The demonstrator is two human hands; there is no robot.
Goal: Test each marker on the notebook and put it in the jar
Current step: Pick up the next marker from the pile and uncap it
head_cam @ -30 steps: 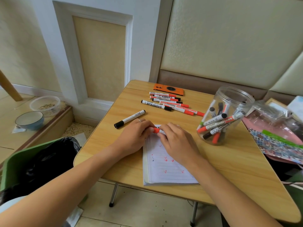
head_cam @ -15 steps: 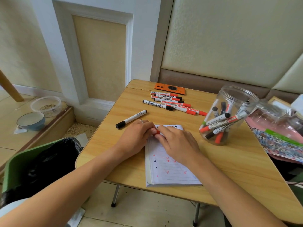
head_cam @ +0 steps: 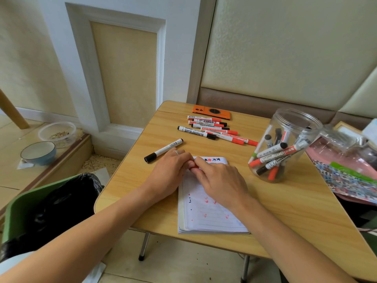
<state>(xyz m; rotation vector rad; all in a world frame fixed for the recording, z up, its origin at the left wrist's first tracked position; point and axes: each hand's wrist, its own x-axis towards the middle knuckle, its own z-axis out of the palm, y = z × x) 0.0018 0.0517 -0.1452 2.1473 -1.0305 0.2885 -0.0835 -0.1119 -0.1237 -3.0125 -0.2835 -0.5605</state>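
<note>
Both hands meet over the top of the lined notebook (head_cam: 210, 217), which carries red and black test marks. My left hand (head_cam: 169, 172) and my right hand (head_cam: 220, 180) together grip a red marker (head_cam: 193, 167); only a small red part shows between the fingers. A black-capped marker (head_cam: 164, 150) lies alone just left of the hands. Several red and black markers (head_cam: 212, 129) lie in a row at the back of the table. The clear plastic jar (head_cam: 285, 146) stands to the right, open, with several markers inside.
An orange phone (head_cam: 212, 113) lies at the table's far edge. Pink and patterned plastic bags (head_cam: 346, 170) crowd the right side. A green bin with a black liner (head_cam: 40, 209) stands left of the wooden table (head_cam: 285, 211). Two bowls (head_cam: 38, 152) sit on the floor ledge.
The hands have closed together over the red marker, hiding more of it. The top edge of the notebook with black marks has come into sight.
</note>
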